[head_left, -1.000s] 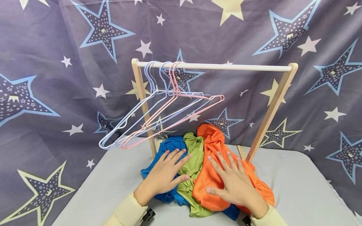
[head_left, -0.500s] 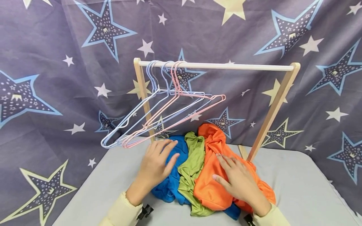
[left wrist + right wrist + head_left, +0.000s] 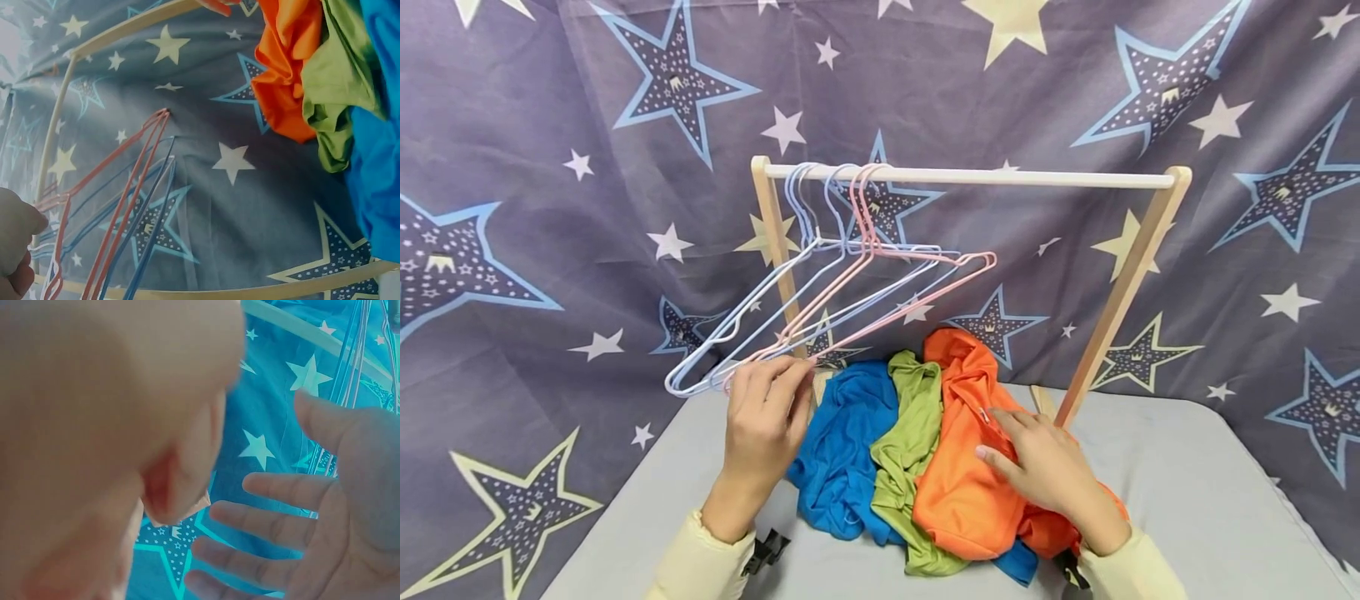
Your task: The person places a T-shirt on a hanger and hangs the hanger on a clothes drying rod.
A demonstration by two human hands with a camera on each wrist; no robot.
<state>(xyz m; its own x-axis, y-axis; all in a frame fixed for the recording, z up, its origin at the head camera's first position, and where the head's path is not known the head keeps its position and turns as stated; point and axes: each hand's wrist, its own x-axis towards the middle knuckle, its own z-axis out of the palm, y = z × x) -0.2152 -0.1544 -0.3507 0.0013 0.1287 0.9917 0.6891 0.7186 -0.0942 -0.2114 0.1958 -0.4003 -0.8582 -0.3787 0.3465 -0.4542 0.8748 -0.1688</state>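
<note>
My left hand (image 3: 767,421) is raised, fingers loosely bent, by the lower front end of the pink hangers (image 3: 831,292); whether it touches them I cannot tell. In the left wrist view the left hand (image 3: 17,240) shows at the left edge, thumb and finger apart, near the hangers. My right hand (image 3: 1048,462) lies over the orange garment (image 3: 966,492) with its fingers extended; in the right wrist view its fingers (image 3: 275,522) are spread. A crumpled green garment (image 3: 910,450) and a blue garment (image 3: 842,458) lie left of the orange one.
Blue and white hangers (image 3: 730,312) hang beside the pink ones, left on the white rail (image 3: 1022,177). Wooden posts (image 3: 1123,292) hold the rail at both ends. Behind stands a star-patterned curtain (image 3: 925,83); a grey cloth surface (image 3: 1195,500) lies underneath.
My left hand has lifted off the blue garment and moved left and up to the hangers, its fingers bending. The right hand has shifted slightly right on the orange garment, fingers closer together.
</note>
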